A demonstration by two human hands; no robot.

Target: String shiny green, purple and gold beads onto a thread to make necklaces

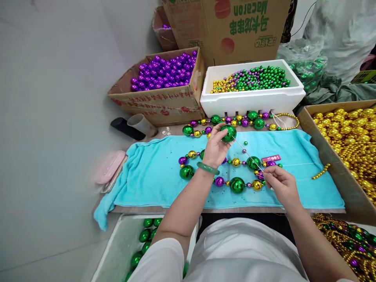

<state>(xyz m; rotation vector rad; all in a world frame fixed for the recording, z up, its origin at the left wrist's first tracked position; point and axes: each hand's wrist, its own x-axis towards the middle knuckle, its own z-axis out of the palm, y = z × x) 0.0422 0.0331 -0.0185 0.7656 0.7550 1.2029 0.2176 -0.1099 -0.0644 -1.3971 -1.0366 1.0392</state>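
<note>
My left hand (pixel 216 147), with a green bangle at the wrist, is closed around a large shiny green bead (pixel 228 133) above the towel. My right hand (pixel 280 184) pinches a long thin needle (pixel 248 153), whose far end meets the green bead; whether it has gone into the hole I cannot tell. Below both hands lies a bead string (pixel 237 185) of green, purple and gold balls in a loop on the blue towel (pixel 152 176). Two small loose beads, one green (pixel 246 143) and one purple (pixel 244 151), rest near the needle.
Behind the towel stand a carton of purple beads (pixel 155 102) and a white foam box (pixel 252 98) of small mixed beads. A carton of gold beads (pixel 337 156) is at right. A finished-looking bead string (pixel 259 123) lies along the back. A foam box (pixel 111 250) of green balls sits lower left.
</note>
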